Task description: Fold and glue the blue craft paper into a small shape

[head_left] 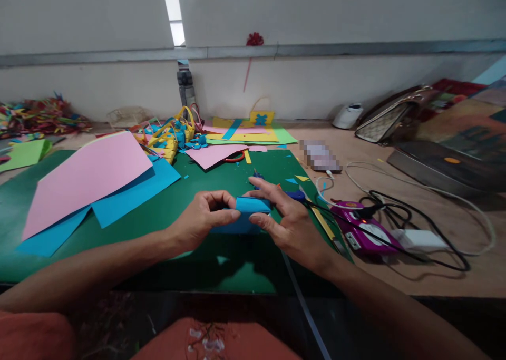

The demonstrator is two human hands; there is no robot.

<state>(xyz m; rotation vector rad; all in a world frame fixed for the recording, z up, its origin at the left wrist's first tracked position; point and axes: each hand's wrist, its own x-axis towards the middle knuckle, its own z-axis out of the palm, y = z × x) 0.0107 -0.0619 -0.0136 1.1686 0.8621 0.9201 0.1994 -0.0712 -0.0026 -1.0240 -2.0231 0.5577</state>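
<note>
A small piece of folded blue paper [253,206] is held up above the green cutting mat, near its front edge. My left hand [205,217] pinches its left end between thumb and curled fingers. On the right end, my right hand [286,217] grips with the thumb in front and the fingers reaching along the far side. Partly hidden behind my right hand lies a blue tool [295,195], which looks like a hot glue gun. A yellow cutter knife [322,220] rests just to the right of that hand.
Large pink [95,178] and blue sheets [138,191] cover the mat's left side. Small paper baskets [174,133] heap up behind. Red-handled scissors [235,157] lie under pink paper. A purple power strip [366,228] with cables, a phone [321,156] and bags [395,115] occupy the right.
</note>
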